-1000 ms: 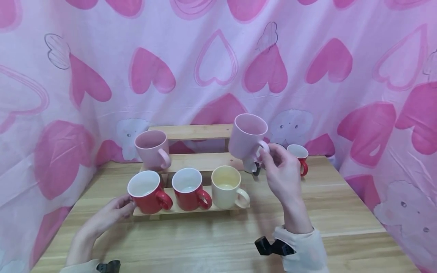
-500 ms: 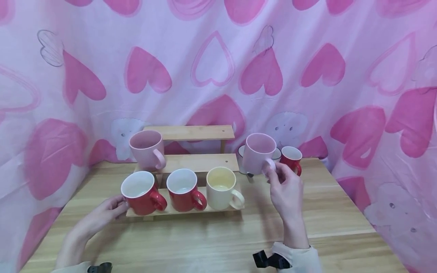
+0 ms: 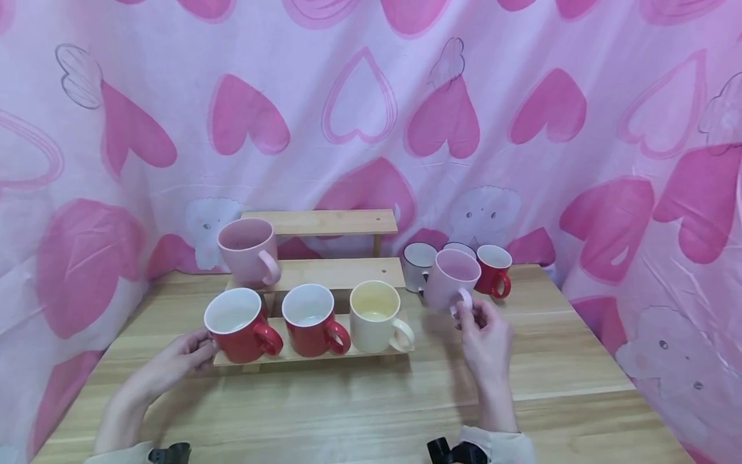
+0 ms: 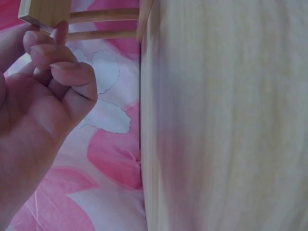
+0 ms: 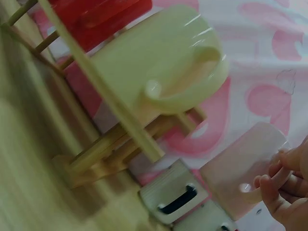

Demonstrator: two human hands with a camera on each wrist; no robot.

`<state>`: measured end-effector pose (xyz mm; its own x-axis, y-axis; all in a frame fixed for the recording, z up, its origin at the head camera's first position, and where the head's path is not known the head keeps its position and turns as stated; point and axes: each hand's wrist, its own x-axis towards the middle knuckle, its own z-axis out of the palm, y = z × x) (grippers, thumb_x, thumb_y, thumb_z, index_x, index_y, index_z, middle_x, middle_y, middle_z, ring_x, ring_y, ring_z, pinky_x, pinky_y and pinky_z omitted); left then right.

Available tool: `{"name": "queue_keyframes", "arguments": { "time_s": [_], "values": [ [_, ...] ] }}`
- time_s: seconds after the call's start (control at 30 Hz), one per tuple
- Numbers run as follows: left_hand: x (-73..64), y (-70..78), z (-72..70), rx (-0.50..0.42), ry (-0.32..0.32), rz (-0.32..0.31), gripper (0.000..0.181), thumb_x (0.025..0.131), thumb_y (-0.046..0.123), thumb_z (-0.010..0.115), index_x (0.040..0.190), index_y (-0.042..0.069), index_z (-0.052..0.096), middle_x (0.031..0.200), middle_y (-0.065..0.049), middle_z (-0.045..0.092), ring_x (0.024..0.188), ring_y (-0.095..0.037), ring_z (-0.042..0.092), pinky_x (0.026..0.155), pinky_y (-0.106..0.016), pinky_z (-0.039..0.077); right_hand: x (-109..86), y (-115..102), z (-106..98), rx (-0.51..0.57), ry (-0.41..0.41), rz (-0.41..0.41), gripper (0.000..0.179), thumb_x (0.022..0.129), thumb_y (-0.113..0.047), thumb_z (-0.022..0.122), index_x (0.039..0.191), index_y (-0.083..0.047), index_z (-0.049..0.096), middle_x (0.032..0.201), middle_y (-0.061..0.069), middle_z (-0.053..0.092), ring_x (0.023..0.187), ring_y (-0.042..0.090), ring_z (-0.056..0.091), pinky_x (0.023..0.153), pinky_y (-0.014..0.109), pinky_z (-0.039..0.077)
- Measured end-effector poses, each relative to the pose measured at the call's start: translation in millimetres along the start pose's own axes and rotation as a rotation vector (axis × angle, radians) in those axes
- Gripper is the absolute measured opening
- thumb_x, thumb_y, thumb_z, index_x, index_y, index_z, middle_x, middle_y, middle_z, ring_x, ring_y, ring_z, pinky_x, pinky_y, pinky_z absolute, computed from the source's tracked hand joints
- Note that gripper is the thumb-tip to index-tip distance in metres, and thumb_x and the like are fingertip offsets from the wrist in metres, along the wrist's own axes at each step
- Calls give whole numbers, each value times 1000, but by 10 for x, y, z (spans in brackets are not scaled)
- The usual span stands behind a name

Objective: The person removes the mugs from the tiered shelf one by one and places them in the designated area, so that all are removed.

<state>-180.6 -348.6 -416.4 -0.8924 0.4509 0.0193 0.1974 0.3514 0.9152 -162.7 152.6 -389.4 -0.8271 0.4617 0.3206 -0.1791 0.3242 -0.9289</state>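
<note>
My right hand (image 3: 487, 332) pinches the handle of a pink mug (image 3: 453, 277), held upright above the table at the right; the right wrist view also shows this pink mug (image 5: 245, 168). With its fingers curled, my left hand (image 3: 180, 361) grips the left end of the wooden tiered rack's lowest shelf (image 4: 48, 12), beside a red mug (image 3: 234, 328). A second red mug (image 3: 310, 322) and a cream mug (image 3: 375, 319) stand along that shelf. Another pink mug (image 3: 249, 251) sits at the left of the middle shelf (image 3: 342, 274).
Behind the held mug, a white mug with a black handle (image 3: 417, 264), a partly hidden pale mug (image 3: 460, 247) and a smaller-looking red mug (image 3: 493, 274) stand on the wooden table (image 3: 580, 341). A pink heart-patterned cloth (image 3: 342, 187) hangs round the back and sides.
My right hand has lowered the pink mug and carried it right, away from the rack, toward the mugs on the table. My left hand has stayed at the shelf end.
</note>
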Motion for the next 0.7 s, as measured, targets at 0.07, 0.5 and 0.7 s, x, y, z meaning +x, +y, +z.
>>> {"name": "queue_keyframes", "arguments": {
  "time_s": [0.07,0.5,0.7],
  "values": [
    [-5,4,-3,3,4,1,13,105,12,45,102,0,48,74,2,44,62,-20,46,56,-39,41,-17,47,8,1,-3,5,15,95,-7,65,103,4,66,88,19,67,74,24,65,64,23,54],
    [-9,0,-6,-10,4,-11,14,105,12,45,101,0,48,74,2,44,63,-11,46,56,-38,41,-112,258,26,4,-18,53,17,95,-8,65,107,4,66,92,19,67,76,18,64,68,22,53],
    [2,3,-4,12,12,-9,17,105,13,46,96,-1,47,71,2,43,60,-16,45,54,-40,38,-152,377,52,-12,-40,94,20,95,-10,64,110,4,65,95,19,66,84,34,62,68,18,51]
  ]
}}
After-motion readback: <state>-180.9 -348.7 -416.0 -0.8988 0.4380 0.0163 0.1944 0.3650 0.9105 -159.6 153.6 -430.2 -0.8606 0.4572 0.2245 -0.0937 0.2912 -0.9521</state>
